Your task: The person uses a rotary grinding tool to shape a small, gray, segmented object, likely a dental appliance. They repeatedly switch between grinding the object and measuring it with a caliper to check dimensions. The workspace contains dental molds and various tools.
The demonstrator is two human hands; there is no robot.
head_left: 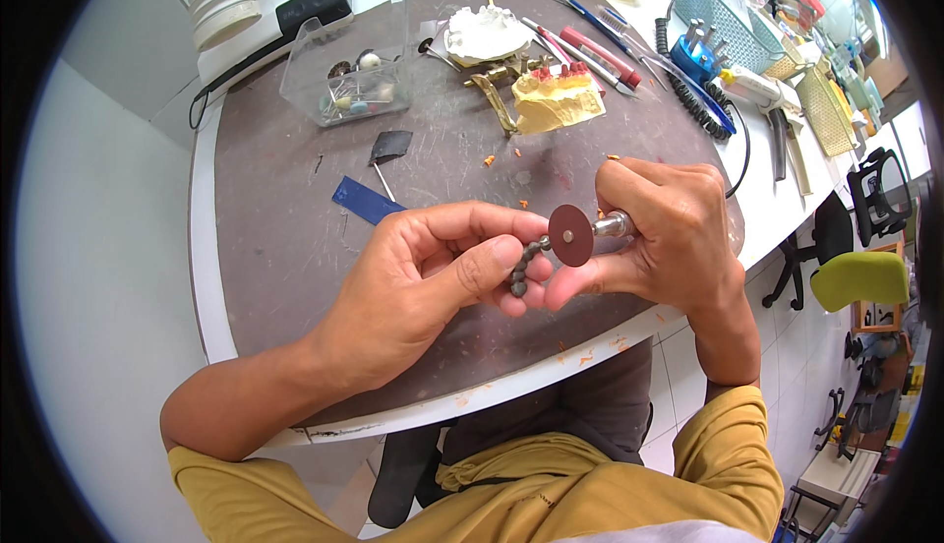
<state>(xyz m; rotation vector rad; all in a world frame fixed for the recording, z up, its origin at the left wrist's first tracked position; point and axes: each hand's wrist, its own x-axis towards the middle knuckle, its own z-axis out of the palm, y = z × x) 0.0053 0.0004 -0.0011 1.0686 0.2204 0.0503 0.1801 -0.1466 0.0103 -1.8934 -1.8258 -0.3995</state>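
My left hand (423,272) pinches a curved row of dark grey metal dental crowns (519,277) between thumb and fingers, over the front part of the brown work mat. In my right hand (674,233) is a silver rotary handpiece (616,223), wrapped by the fingers, with the thumb stretched toward the left hand's fingertips. A thin reddish-brown cutting disc (572,255) is mounted on its tip. The disc's edge sits right by the upper end of the crown row; whether they touch I cannot tell.
Beyond my hands stand a yellow dental cast (556,102) on a brass articulator and a white plaster cast (484,36). A clear box (344,76) of polishing bits is at left, near a blue strip (364,199). Pens, a blue bur stand (694,57) and baskets line the right.
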